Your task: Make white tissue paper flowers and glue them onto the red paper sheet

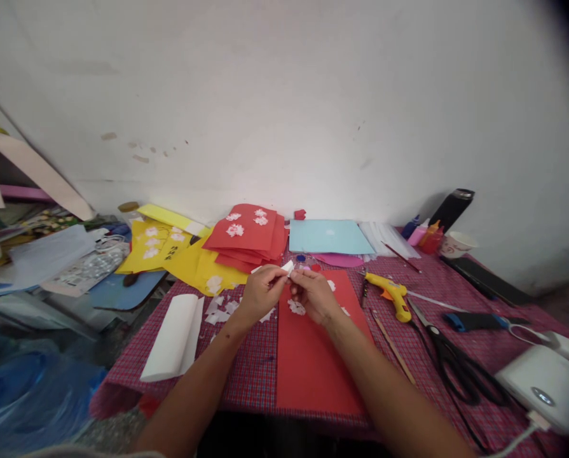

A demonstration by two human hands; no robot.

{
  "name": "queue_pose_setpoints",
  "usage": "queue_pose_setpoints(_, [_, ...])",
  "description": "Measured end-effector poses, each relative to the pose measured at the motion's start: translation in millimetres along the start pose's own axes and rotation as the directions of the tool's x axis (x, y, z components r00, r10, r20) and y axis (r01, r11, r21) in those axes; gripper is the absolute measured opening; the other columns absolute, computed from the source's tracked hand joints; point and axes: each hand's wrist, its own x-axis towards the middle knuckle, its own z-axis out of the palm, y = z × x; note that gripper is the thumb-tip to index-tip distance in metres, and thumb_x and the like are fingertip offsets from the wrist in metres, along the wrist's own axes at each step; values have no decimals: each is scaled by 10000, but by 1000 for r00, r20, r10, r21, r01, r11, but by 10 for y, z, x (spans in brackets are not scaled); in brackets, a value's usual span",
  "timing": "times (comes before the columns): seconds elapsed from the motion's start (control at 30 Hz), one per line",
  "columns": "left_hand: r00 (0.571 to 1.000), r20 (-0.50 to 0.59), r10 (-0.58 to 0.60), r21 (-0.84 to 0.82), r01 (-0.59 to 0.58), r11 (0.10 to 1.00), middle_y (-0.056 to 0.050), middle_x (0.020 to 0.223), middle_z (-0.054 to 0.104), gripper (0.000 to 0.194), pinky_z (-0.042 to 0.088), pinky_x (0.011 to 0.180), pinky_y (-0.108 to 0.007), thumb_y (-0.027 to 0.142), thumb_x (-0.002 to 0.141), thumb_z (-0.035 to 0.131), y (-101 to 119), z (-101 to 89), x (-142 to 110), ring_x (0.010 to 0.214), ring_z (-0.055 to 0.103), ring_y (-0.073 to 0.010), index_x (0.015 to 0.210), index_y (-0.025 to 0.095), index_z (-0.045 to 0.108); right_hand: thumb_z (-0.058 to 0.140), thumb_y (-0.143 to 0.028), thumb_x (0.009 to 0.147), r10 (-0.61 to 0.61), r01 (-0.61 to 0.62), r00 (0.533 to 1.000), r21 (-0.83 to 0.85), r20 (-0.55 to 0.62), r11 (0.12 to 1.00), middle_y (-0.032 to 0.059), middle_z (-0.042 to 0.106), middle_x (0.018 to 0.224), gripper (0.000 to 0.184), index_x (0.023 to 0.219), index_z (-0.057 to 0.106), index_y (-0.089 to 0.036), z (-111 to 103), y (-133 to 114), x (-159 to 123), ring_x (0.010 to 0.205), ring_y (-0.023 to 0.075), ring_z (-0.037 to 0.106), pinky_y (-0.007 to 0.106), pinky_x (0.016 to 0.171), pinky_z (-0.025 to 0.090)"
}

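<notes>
My left hand (264, 291) and my right hand (313, 294) meet above the top of a red paper sheet (320, 362). A small piece of white paper (288, 266) is pinched between the fingertips of both. Under my right hand, white paper flowers (296, 308) with pinkish middles lie on the red sheet, partly hidden. Torn white paper scraps (222, 310) are scattered by my left hand. A folded white paper (173, 336) rests at the table's left side.
A yellow glue gun (389, 292), black scissors (456, 366), a wooden stick (393, 346) and a white power bank (544, 385) lie to the right. Behind are stacked red papers (246, 238), yellow papers (212, 267), a light blue sheet (329, 238), paint bottles (430, 236) and a black flask (453, 208).
</notes>
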Motion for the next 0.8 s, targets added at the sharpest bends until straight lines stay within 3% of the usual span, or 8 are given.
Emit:
queue_pose_setpoints(0.4, [999,16,38,44,-39,998,-63,905,706,142,459,826,-311,221,864,572,-25,-7,-7,871,631,-193,897,218,711,776,-408,694,17,-18,999,28,35,999,-29,558,525,278,703,659,-156,-18,23,8,427,79,451,207,420,377])
queue_pose_setpoints(0.8, [1000,8,29,5,-29,1000,-51,848,697,148,467,780,-286,236,885,558,3,-17,-2,812,630,-172,840,192,692,768,-362,706,-52,52,998,-48,18,997,-31,567,495,242,703,647,-153,-19,50,8,391,71,449,195,401,341])
